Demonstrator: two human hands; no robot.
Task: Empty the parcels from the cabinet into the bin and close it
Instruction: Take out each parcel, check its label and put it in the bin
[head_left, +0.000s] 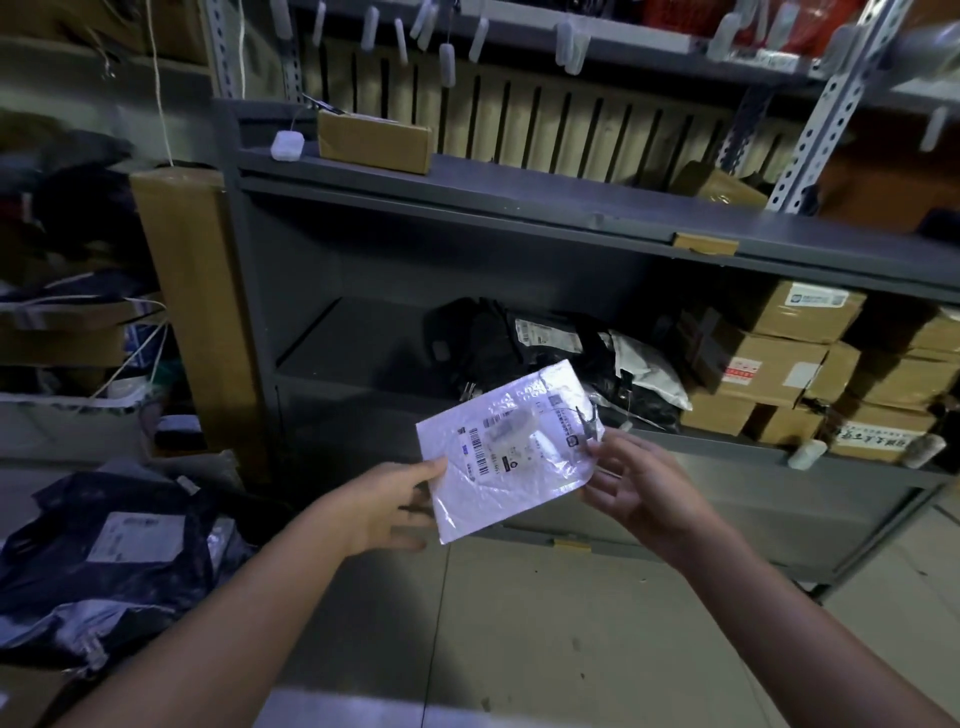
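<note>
Currently, one white parcel (506, 457), out of the cabinet (467, 223), is held before its lower shelf's front edge, left hand (384, 509) pinching its edge, right hand (634, 493) slack-fingered at its corner; transfer step, next probably a leftward drop among the dark parcels (104, 561).

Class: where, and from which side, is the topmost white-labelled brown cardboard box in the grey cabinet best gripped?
Its two side faces, from the front: the white-labelled brown cardboard box sits atop a stack, close under the top of the grey cabinet.
</note>
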